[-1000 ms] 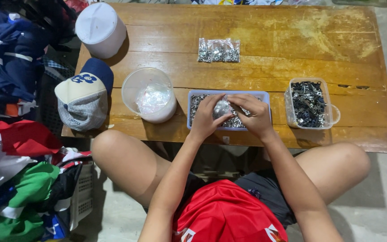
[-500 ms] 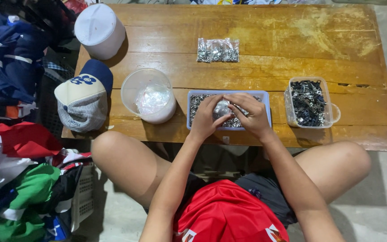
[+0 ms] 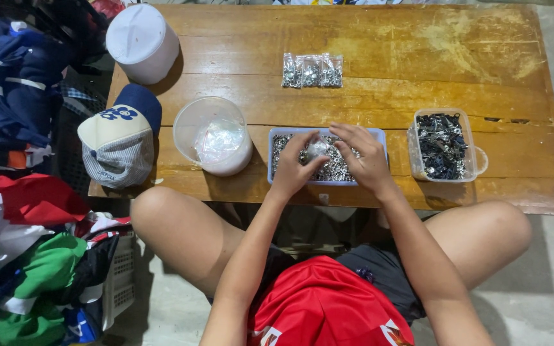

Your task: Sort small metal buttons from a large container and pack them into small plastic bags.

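A white lidded tub (image 3: 142, 41) sits at upper left, a cap (image 3: 120, 144) below it, a round clear bowl (image 3: 214, 136) beside that; clothes (image 3: 20, 192) pile along the left edge

Blue tray (image 3: 274, 161), silver parts (image 3: 338, 168), brown table (image 3: 418, 57)

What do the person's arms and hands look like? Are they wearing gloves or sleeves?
No gloves and no long sleeves. Both forearms are bare all the way down. The left hand and the right hand are bare too, with no rings, watch or bracelets that I can see. The person wears a red shirt with white markings and dark shorts.
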